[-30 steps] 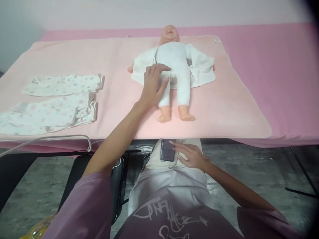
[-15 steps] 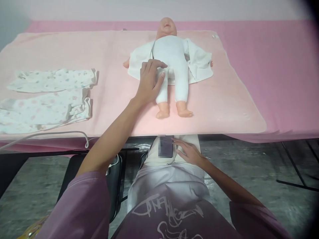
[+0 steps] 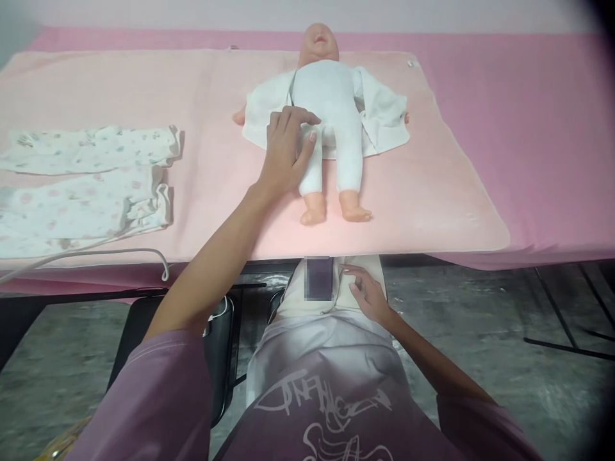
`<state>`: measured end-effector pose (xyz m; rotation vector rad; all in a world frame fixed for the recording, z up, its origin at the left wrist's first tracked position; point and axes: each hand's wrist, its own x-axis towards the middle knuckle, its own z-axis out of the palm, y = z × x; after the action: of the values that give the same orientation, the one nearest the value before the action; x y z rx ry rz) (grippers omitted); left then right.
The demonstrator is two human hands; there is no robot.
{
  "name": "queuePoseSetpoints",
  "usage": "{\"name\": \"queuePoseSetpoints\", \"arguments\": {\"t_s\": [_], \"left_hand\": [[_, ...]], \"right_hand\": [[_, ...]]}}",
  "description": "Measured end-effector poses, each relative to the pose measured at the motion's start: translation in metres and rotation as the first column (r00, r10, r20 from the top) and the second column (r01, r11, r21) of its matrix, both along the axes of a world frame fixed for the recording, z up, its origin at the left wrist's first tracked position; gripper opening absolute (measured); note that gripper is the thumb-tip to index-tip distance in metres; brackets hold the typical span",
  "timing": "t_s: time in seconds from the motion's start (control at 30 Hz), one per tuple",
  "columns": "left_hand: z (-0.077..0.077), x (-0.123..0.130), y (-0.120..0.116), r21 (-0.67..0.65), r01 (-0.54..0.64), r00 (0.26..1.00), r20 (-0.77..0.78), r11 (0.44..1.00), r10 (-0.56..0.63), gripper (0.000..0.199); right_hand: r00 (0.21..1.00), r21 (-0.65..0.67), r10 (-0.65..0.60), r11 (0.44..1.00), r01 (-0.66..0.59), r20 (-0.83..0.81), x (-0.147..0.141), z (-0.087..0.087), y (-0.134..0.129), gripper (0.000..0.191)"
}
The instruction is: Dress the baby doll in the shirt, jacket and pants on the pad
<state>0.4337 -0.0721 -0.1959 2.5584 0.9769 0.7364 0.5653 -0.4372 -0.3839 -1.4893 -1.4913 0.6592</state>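
Note:
A baby doll [image 3: 327, 96] lies face up on a pale pink mat [image 3: 423, 211], its feet toward me. Its arms are in the sleeves of a white top [image 3: 384, 118], which is spread out beneath it. My left hand [image 3: 287, 144] rests at the doll's hip and upper leg, fingers apart, holding nothing. Down on my lap, my right hand [image 3: 368, 291] lies over my thigh with its fingers loosely bent and apart. Beside it a dark phone [image 3: 319, 280] lies on my light trousers, partly blurred out and not in the hand.
Two folded patterned baby garments [image 3: 91, 150] lie on the mat's left side. A white cable [image 3: 115, 251] runs along the table's front edge. A deeper pink cloth [image 3: 533, 141] covers the table. Under it stand a black chair [image 3: 223, 358] and thin metal legs [image 3: 557, 307].
My right hand has drawn back from the phone's edge, its fingers bending more. My left hand stays at the doll's hip. The view has shifted slightly.

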Motion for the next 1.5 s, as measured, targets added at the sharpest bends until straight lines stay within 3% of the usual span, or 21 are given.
{"name": "queuePoseSetpoints", "arguments": {"t_s": [0.13, 0.27, 0.43, 0.53, 0.63, 0.77, 0.87, 0.93, 1.03, 1.13, 1.2, 1.3, 1.5], "left_hand": [[-0.002, -0.001, 0.003, -0.009, 0.003, 1.000, -0.025, 1.000, -0.004, 0.095], [0.000, 0.000, 0.003, -0.030, -0.038, 0.999, 0.003, 0.999, 0.038, 0.103], [0.000, 0.002, 0.002, 0.009, -0.088, 0.996, 0.011, 0.996, 0.088, 0.110], [-0.002, 0.003, 0.004, 0.050, -0.121, 0.993, -0.005, 0.991, 0.122, 0.104], [-0.004, 0.002, 0.009, 0.070, -0.192, 0.981, 0.029, 0.979, 0.190, 0.097], [-0.009, -0.004, 0.021, 0.043, -0.294, 0.951, 0.112, 0.955, 0.288, 0.084], [-0.020, -0.008, 0.035, 0.052, -0.301, 0.952, 0.079, 0.952, 0.296, 0.076], [-0.030, -0.009, 0.042, 0.044, -0.280, 0.960, 0.040, 0.959, 0.278, 0.070], [-0.041, -0.009, 0.048, 0.006, -0.247, 0.968, -0.037, 0.969, 0.247, 0.064], [-0.044, -0.008, 0.047, -0.004, -0.244, 0.966, -0.088, 0.970, 0.243, 0.061], [-0.043, -0.009, 0.045, -0.001, -0.258, 0.962, -0.095, 0.966, 0.256, 0.059], [-0.040, -0.010, 0.043, -0.006, -0.277, 0.958, -0.084, 0.961, 0.275, 0.056], [-0.033, -0.010, 0.041, -0.020, -0.243, 0.968, -0.073, 0.970, 0.241, 0.058]], "right_hand": [[0.999, 0.060, -0.041, 0.997, 0.041, 0.000, -0.004, 0.005, 0.001, 0.025], [0.997, 0.175, -0.064, 0.983, 0.055, 0.047, -0.002, 0.022, 0.004, 0.028], [0.965, 0.353, -0.119, 0.935, 0.030, 0.234, 0.027, 0.054, 0.009, 0.022], [0.929, 0.476, -0.158, 0.879, -0.022, 0.335, 0.057, 0.087, 0.026, 0.035], [0.913, 0.625, -0.253, 0.781, -0.003, 0.320, 0.082, 0.139, 0.065, 0.040], [0.886, 0.588, -0.375, 0.794, 0.156, 0.272, 0.108, 0.218, 0.152, 0.037], [0.915, 0.565, -0.265, 0.824, 0.049, 0.305, 0.131, 0.245, 0.227, 0.036], [0.900, 0.534, -0.285, 0.842, 0.071, 0.330, 0.147, 0.237, 0.271, 0.042], [0.892, 0.502, -0.287, 0.861, 0.081, 0.348, 0.166, 0.196, 0.315, 0.052], [0.881, 0.434, -0.261, 0.898, 0.072, 0.395, 0.176, 0.150, 0.330, 0.050], [0.860, 0.379, -0.228, 0.924, 0.043, 0.457, 0.181, 0.131, 0.331, 0.047], [0.832, 0.325, -0.191, 0.945, 0.012, 0.522, 0.185, 0.123, 0.330, 0.048], [0.808, 0.260, -0.147, 0.966, -0.008, 0.571, 0.186, 0.129, 0.329, 0.051]]}}
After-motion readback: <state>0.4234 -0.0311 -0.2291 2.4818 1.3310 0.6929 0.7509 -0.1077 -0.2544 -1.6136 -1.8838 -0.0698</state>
